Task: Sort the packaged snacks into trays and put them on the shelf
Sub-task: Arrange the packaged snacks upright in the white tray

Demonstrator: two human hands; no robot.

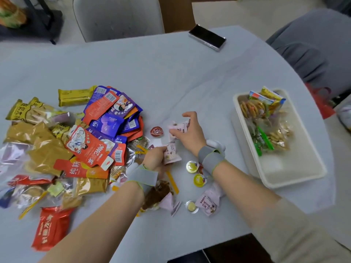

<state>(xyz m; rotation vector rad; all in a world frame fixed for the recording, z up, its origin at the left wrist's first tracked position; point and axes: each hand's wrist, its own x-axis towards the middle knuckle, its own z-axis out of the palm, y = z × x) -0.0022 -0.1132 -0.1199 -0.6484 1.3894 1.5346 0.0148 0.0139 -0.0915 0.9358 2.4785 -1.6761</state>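
A heap of packaged snacks (79,141) in red, purple, gold and clear wrappers covers the left of the grey table (171,76). My left hand (155,158) grips a pale pink snack packet (171,153) at the heap's right edge. My right hand (188,130) is closed on other pale pink packets (179,127) just beyond it. More pink packets (208,203), small yellow jelly cups (199,179) and a red round sweet (156,131) lie near my wrists. A white tray (296,179) at the right holds cookie and cracker packs at its far end.
A black phone (207,37) lies at the table's far edge. A grey chair (117,18) stands behind the table and another grey seat (315,44) at the far right. A red pack (50,227) lies near the front left edge.
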